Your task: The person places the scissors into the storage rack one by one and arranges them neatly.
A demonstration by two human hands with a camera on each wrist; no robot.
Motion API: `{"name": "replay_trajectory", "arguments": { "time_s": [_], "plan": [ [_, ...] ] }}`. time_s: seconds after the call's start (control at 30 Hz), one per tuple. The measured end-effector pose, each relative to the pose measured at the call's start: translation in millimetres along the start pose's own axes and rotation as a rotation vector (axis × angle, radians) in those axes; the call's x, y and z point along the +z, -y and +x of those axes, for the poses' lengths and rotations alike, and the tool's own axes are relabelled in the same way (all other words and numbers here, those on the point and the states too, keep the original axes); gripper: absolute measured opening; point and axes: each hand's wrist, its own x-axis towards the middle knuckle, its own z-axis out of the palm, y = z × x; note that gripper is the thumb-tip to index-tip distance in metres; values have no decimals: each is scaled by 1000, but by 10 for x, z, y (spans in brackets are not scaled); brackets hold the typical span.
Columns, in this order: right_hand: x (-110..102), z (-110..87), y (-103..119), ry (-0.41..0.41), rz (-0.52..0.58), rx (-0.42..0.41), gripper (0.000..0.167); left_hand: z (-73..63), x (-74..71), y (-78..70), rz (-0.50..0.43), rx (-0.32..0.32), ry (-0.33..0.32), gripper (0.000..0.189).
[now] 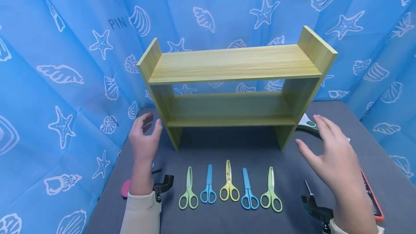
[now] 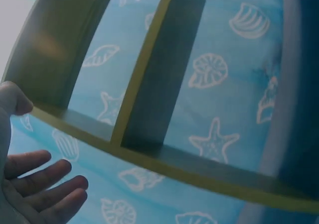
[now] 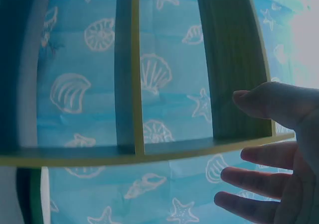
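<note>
A light wooden two-tier shelf (image 1: 237, 62) stands on the grey table, its upper board between two raised side panels. Beside its left panel is my left hand (image 1: 145, 140), fingers bent loosely with nothing between them. In the left wrist view, my left hand's (image 2: 42, 184) thumb overlaps the shelf's edge while the other fingers spread apart. To the right of the shelf, my right hand (image 1: 338, 158) holds nothing, thumb and fingers spread. In the right wrist view, the thumb of my right hand (image 3: 279, 149) shows in front of the shelf's board (image 3: 239, 59).
Several scissors lie in a row before the shelf, among them yellow scissors (image 1: 229, 183) and blue-sheathed scissors (image 1: 208, 187). Behind my right hand lies a green-and-white handled item (image 1: 307, 124). An orange-edged object (image 1: 377, 205) sits at right, a pink object (image 1: 125, 188) at left. Blue curtains (image 1: 81, 100) surround the table.
</note>
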Motion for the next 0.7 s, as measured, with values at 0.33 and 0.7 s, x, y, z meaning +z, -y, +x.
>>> {"name": "replay_trajectory", "arguments": {
  "time_s": [0.33, 0.7],
  "plan": [
    [212, -289, 142, 8, 100, -34, 80, 17, 158, 127, -255, -150, 103, 38],
    [468, -628, 171, 156, 141, 24, 66, -8, 274, 125, -31, -29, 43, 23]
  ]
}}
